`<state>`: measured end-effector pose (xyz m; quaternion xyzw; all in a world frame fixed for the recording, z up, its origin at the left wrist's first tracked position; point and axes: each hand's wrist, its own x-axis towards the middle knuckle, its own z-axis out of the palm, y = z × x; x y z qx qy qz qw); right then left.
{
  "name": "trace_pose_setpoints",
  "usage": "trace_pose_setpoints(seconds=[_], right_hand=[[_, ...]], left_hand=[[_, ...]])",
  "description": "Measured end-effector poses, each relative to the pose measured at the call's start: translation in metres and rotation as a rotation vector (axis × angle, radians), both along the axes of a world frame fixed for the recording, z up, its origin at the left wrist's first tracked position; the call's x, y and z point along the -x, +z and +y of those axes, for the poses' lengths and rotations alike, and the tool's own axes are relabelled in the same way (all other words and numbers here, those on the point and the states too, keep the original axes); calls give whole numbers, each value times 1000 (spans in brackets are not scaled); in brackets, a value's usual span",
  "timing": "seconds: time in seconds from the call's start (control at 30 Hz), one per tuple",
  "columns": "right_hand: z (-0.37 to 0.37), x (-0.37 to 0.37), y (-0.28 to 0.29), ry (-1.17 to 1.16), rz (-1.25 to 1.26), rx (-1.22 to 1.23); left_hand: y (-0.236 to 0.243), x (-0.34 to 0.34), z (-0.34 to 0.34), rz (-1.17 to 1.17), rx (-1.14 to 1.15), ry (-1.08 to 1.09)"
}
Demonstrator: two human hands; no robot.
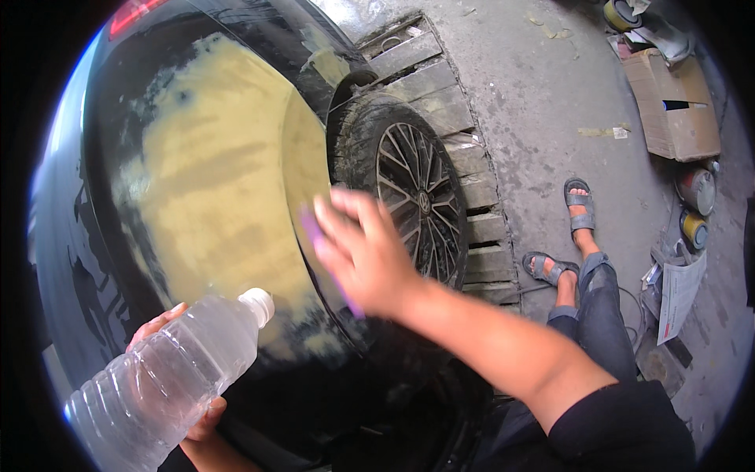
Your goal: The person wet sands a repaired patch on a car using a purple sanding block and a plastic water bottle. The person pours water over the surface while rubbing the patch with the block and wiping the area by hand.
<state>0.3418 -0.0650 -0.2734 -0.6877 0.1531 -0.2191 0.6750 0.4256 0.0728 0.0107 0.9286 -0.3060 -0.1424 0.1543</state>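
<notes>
My left hand [156,326] is wrapped round a clear ribbed plastic bottle [203,334] with a white cap [257,307]. The bottle is tilted, its capped end pointing up and right over the car panel. Blurred by motion, my right hand [366,256] presses a purple sanding pad [311,228] against the panel's edge beside the wheel arch. Most of the pad is hidden under my fingers. Yellowish filler [224,157] covers a broad patch of the black car body [114,102], with darker damp-looking streaks across it.
Right of the panel is the car's wheel [421,200], beside a slatted floor grate [480,189]. Another person's sandalled feet [580,206] stand on the concrete floor [535,102]. Along the right lie a cardboard box [676,118], cans [696,191], tape rolls [621,14] and paper [680,295].
</notes>
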Motion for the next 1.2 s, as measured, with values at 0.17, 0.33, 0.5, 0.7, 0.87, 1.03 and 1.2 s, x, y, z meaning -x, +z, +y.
trace_pose_setpoints(seconds=[0.17,0.33,0.5,0.7,0.87,1.03,1.2], right_hand=[[-37,-83,-43,-63,54,-69],[0,34,23,87,-68,-30],[-21,-53,-20,-29,50,-68],[-16,-49,-15,-6,30,-109],[-9,10,18,36,-48,-53],[-44,-90,-31,-57,86,-109],[-11,0,15,89,-32,-96]], left_hand=[[0,1,-14,61,4,65],[7,3,-9,58,-42,74],[3,0,-11,72,-74,105],[4,0,-11,85,-42,60],[-3,2,-7,40,8,90],[-15,-2,-23,77,36,85],[-3,8,-20,92,30,152]])
